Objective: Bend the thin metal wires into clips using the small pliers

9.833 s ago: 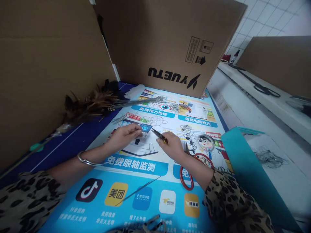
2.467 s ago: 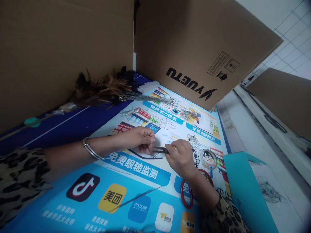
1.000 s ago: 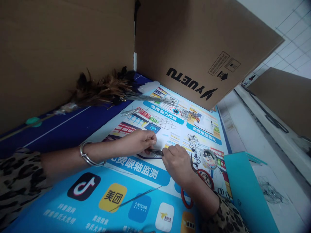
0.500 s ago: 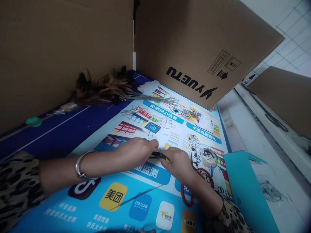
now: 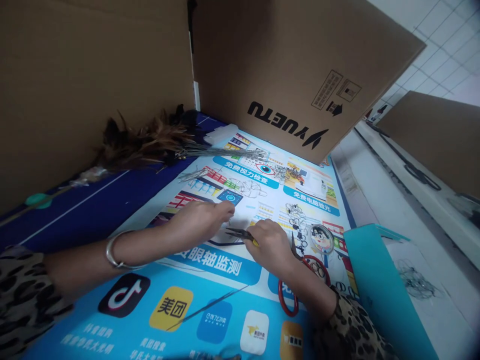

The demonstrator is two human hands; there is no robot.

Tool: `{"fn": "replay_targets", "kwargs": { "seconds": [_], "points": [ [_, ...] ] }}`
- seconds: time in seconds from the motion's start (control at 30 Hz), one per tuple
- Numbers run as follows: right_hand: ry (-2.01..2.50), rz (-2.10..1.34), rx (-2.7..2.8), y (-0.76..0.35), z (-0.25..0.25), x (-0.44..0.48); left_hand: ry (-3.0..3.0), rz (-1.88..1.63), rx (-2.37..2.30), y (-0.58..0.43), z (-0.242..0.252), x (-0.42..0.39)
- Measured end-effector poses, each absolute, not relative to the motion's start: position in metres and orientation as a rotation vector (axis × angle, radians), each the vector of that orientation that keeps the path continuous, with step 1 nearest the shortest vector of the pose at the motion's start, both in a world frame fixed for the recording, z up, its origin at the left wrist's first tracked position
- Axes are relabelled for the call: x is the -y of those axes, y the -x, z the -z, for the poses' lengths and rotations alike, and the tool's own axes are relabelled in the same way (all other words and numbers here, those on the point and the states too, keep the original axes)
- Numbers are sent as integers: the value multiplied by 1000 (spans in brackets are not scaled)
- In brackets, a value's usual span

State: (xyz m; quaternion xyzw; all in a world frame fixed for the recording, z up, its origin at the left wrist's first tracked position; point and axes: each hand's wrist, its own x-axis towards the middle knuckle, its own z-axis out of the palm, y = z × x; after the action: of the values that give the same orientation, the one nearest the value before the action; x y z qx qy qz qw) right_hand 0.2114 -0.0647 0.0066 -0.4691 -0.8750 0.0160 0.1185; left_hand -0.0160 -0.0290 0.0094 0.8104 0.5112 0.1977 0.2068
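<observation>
My right hand (image 5: 270, 244) is closed round needle-nose pliers (image 5: 240, 234) with dark jaws and a bit of yellow handle showing; the jaws point left and look slightly apart. Just beyond their tips, my left hand (image 5: 208, 218) has its fingers pinched together. What sits in that pinch is too small to make out. Beneath my right wrist lie scissors with red handles (image 5: 288, 302), partly hidden by the arm. Bent thin wire pieces (image 5: 249, 188) are scattered past my hands, and small dark rings (image 5: 300, 232) lie to the right.
A printed sheet (image 5: 157, 277) covers the table. Straight wires (image 5: 225, 151) lie at the back, near a feather duster (image 5: 150, 137). Cardboard panels (image 5: 300, 65) wall the back and left. A teal box (image 5: 371, 280) stands right, with tangled wire (image 5: 416, 281) beside it. A thin dark strip (image 5: 206, 308) lies in front.
My left hand has drawn back left, away from the pliers, so a gap now shows between them. The jaws of the pliers have come into clear view. The camera view has shifted slightly.
</observation>
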Motion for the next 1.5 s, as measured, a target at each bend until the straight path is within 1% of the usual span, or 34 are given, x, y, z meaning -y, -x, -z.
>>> {"fn": "replay_targets", "kwargs": {
  "seconds": [0.03, 0.17, 0.27, 0.4, 0.63, 0.7, 0.8, 0.93, 1.1, 1.33, 1.5],
  "points": [
    [1377, -47, 2518, -212, -3, 63, -2186, -592, -1423, 18, -9, 23],
    [1425, -159, 2309, -217, 6, 55, -1840, -757, -1170, 26, -3, 0],
    [1467, -264, 2229, -220, 10, 49, -1934, -718, -1182, 28, 7, -11],
    [1498, -322, 2170, -220, 11, 47, -2081, -699, -1146, 29, 20, -18],
    [1531, -402, 2075, -219, 10, 47, -2272, -796, -1175, 26, 22, -5],
    [1532, -418, 2050, -219, 10, 46, -2352, -737, -1118, 20, 18, 6],
    [1534, -422, 2036, -219, 11, 46, -2425, -530, -1030, 9, 14, 20],
    [1515, -438, 2052, -218, 11, 46, -2433, -401, -1058, -1, 11, 29],
    [1477, -424, 2073, -218, 10, 46, -2476, -358, -1091, -8, 9, 31],
    [1469, -424, 2089, -218, 13, 45, -2705, -325, -1142, -14, 17, 37],
    [1460, -441, 2051, -219, 13, 46, -2685, -359, -1146, -13, 20, 39]
  ]
}}
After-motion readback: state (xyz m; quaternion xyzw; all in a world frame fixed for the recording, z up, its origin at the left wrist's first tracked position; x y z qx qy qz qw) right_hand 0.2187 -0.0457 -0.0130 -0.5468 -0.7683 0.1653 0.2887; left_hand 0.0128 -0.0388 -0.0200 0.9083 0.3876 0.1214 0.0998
